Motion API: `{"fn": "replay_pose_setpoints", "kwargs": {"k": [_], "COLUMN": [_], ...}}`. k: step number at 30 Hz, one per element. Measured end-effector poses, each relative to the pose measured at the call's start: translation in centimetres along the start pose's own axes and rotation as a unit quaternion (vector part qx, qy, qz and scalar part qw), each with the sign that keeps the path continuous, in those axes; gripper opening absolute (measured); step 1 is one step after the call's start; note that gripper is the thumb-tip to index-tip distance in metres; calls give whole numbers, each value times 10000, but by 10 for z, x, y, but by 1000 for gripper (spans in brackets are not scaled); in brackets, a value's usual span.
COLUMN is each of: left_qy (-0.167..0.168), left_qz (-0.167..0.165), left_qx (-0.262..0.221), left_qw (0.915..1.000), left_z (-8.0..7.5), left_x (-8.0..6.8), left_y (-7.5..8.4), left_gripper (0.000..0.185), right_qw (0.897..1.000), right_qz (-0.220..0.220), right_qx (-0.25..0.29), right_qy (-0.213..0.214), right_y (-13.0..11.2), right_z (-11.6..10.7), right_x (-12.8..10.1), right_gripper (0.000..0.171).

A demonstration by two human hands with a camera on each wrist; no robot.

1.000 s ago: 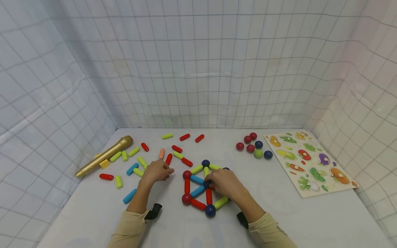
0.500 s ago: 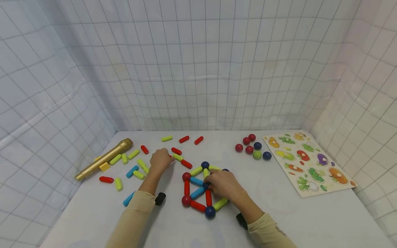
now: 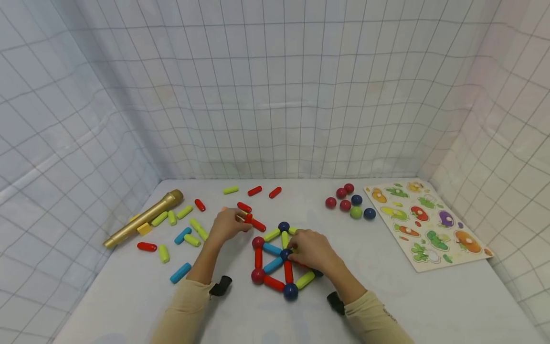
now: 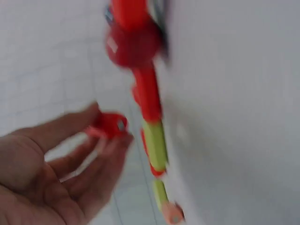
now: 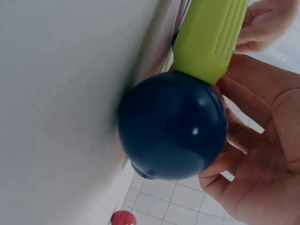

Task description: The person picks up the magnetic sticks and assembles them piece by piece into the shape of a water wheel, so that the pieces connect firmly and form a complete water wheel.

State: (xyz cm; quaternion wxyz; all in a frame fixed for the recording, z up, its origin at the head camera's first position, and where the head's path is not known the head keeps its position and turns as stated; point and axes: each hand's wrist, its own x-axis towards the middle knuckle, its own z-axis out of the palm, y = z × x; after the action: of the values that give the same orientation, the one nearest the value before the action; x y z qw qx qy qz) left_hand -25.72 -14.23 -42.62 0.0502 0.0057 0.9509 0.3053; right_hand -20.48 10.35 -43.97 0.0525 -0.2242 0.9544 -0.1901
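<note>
My left hand (image 3: 227,224) pinches a red magnetic rod (image 4: 108,124) between thumb and fingers, raised off the table. Below and beyond it lie loose red and yellow-green rods. A flat frame of rods and balls lies in the middle of the table; it has red balls (image 3: 258,275) on its left and dark blue balls (image 3: 290,292) elsewhere. My right hand (image 3: 313,251) covers its right side and pinches the central dark blue ball (image 3: 286,254). Close up in the right wrist view, a dark blue ball (image 5: 171,126) joins a yellow-green rod (image 5: 211,40); fingers show behind it.
Loose rods (image 3: 180,273) and a gold toy microphone (image 3: 143,218) lie at left. Several loose balls (image 3: 345,205) sit at the back right, next to a vegetable puzzle board (image 3: 429,224). Gridded white cloth walls (image 3: 275,95) enclose the table's back and sides.
My left hand has reached forward, taken a red rod off the table and brought it right toward the frame. My right hand has stayed at the frame's centre.
</note>
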Motion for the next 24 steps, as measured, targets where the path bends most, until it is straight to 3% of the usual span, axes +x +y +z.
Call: {"fn": "replay_pose_setpoints", "kwargs": {"k": [4, 10, 24], "left_qy": [-498, -914, -1337], "left_qz": [798, 1393, 1564], "left_qx": [-892, -1138, -892], "left_qw": [9916, 9794, 9745], "left_z": [14, 33, 45], "left_x": [-20, -35, -40], "left_y": [21, 44, 50], "left_gripper": [36, 29, 25], "right_qw": [9998, 9997, 9996], "right_qz": [137, 82, 74], "right_qx": [106, 211, 250], "right_qy": [-53, -80, -118], "right_y": [1, 1, 4], "right_z": [-1, -2, -2], "right_x": [0, 0, 2], "right_gripper": [24, 23, 20]}}
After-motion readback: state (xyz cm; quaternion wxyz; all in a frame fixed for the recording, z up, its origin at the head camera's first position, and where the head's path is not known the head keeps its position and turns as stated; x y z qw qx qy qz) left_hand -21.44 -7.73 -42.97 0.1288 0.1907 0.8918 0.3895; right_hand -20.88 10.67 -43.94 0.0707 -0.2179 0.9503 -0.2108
